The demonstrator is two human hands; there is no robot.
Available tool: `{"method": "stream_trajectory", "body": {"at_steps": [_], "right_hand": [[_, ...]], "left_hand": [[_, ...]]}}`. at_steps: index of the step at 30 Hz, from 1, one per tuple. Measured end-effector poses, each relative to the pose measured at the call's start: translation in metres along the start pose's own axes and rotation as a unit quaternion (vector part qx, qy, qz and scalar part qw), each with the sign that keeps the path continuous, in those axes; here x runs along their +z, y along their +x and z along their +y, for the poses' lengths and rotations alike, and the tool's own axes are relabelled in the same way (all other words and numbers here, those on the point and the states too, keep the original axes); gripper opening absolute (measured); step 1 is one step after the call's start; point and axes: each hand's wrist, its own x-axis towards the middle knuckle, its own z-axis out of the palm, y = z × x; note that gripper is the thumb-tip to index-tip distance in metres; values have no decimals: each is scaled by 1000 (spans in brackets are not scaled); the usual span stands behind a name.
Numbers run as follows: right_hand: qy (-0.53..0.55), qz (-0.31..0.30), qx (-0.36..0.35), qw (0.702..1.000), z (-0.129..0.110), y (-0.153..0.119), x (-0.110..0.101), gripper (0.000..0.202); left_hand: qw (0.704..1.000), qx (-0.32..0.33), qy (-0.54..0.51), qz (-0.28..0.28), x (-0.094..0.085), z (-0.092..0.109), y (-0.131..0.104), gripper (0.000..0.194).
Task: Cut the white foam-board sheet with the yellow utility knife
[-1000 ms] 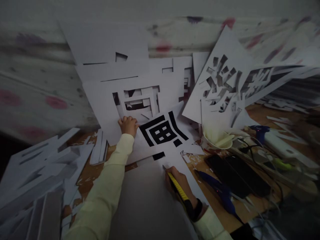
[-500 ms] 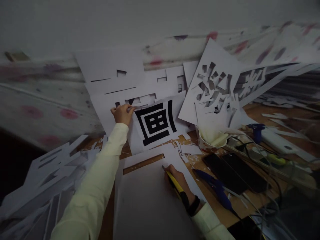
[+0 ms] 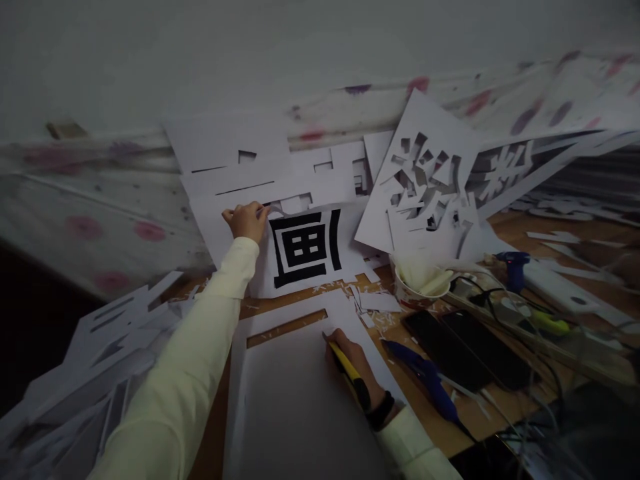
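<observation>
My left hand (image 3: 246, 221) pinches the upper left corner of a white paper sheet (image 3: 350, 227) printed with a bold black character (image 3: 305, 247). The sheet leans against white cut-out boards (image 3: 220, 143) at the back of the table. My right hand (image 3: 353, 363) is closed around a yellow and black utility knife (image 3: 353, 377), its blade pointing up and away from me. Beneath that hand lies a white board (image 3: 290, 400) with a long slot (image 3: 287, 327) cut near its far edge; whether the blade touches it, I cannot tell.
A paper cup (image 3: 420, 287) of glue sticks stands right of the sheet. Nearby lie two dark phones (image 3: 450, 347), a blue glue gun (image 3: 425, 373), another glue gun (image 3: 514, 263) and a power strip (image 3: 530, 327) with tangled cables. Cut boards (image 3: 110, 320) pile up at left; scraps (image 3: 377, 301) litter the wood.
The printed sheet has turned slightly and shifted a little left, still in my left hand. The view has tilted a bit. My right hand keeps the knife in nearly the same place.
</observation>
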Motion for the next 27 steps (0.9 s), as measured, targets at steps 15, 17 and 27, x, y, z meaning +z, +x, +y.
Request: {"method": "stream_trajectory", "body": {"at_steps": [15, 17, 27], "right_hand": [[41, 10, 3, 999, -3, 2, -1, 3], [49, 13, 3, 999, -3, 2, -1, 3], [67, 18, 10, 998, 4, 4, 3, 7]], "left_hand": [[985, 23, 169, -2, 19, 24, -19, 32], [987, 42, 153, 8, 25, 17, -40, 34], [988, 6, 141, -64, 37, -28, -64, 52]]}}
